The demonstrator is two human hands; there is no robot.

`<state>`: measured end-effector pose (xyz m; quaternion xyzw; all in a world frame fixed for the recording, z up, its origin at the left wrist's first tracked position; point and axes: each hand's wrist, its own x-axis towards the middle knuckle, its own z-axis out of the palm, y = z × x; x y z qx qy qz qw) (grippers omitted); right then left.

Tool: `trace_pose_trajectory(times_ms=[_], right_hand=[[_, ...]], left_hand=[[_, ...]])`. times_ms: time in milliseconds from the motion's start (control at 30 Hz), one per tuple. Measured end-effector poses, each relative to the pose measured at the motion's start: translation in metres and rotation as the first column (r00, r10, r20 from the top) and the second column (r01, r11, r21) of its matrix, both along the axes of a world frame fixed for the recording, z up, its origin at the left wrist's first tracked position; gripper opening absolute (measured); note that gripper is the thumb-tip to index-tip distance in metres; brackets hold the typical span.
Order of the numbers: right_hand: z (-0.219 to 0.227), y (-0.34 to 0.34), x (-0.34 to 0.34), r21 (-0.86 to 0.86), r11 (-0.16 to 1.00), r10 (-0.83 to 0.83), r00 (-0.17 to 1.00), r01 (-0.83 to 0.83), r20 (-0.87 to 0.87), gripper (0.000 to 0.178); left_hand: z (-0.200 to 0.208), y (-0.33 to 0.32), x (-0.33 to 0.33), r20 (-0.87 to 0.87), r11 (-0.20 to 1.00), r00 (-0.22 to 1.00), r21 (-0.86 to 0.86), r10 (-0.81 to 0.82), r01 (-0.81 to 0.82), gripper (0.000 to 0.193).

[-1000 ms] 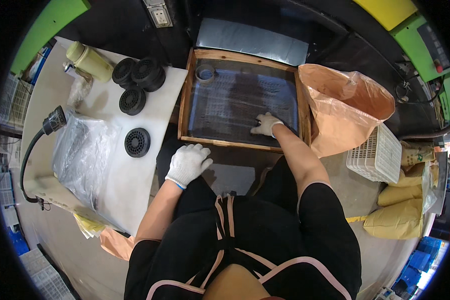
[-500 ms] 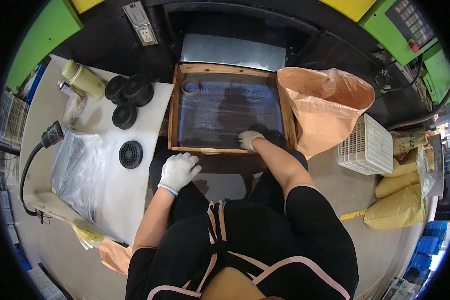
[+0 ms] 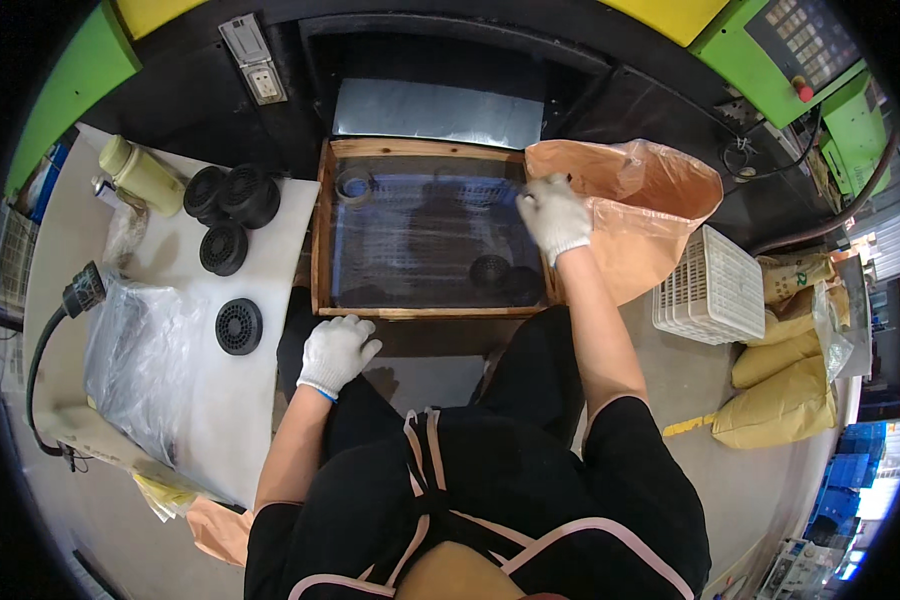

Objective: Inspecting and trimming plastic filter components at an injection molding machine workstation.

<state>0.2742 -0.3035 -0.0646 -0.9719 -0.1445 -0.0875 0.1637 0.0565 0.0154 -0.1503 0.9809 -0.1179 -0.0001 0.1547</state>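
Observation:
My right hand (image 3: 555, 215), in a white knit glove, is above the right edge of a wooden-framed tray (image 3: 430, 314), beside the rim of an orange-pink plastic bag (image 3: 625, 240). Its fingers are curled; a small dark bit shows at their tips, too little to name. My left hand (image 3: 335, 352), also gloved, rests near the tray's front left corner over my leg, thumb apart, holding nothing. Inside the tray, a black round slotted part (image 3: 490, 269) lies near the front right, with another dark shape next to it. A ring (image 3: 353, 186) sits in the far left corner.
On the white table (image 3: 180, 375) at left are several black round slotted parts (image 3: 238, 327), a pale green bottle (image 3: 142, 175), clear plastic film (image 3: 145, 350) and a black flexible-neck lamp (image 3: 83, 290). White crates (image 3: 710, 287) and tan sacks (image 3: 780, 405) stand at right. A machine is ahead.
My right hand has lifted from the tray's front right area and moved up and right to the bag's rim. A black round part there is now uncovered. My left hand stays near the tray's front corner.

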Motion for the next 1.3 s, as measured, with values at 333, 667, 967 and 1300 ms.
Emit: trace_pose_trajectory(times_ms=[333,667,967,1300], right_hand=[[-0.146,0.037,0.001,-0.336,0.931,-0.131,0.727,-0.145,-0.674,0.073],[-0.158,0.038,0.033,-0.284,0.82,0.079,0.59,-0.497,-0.804,0.047],[0.032,0.088,-0.096,0.701,0.686,0.482,0.601,0.195,-0.638,0.027],[0.054,0.082,-0.145,0.888,0.362,0.707,0.537,0.285,-0.461,0.033]], left_hand=[[0.003,-0.002,0.001,-0.047,1.0,0.999,0.002,0.013,-0.013,0.029],[0.005,0.0,0.005,0.032,0.999,0.999,-0.037,0.025,-0.023,0.026],[0.06,-0.021,0.002,-0.311,0.134,0.942,-0.946,-0.129,-0.294,0.034],[0.129,-0.041,-0.044,-0.365,-0.056,0.929,-0.93,0.052,-0.363,0.027]])
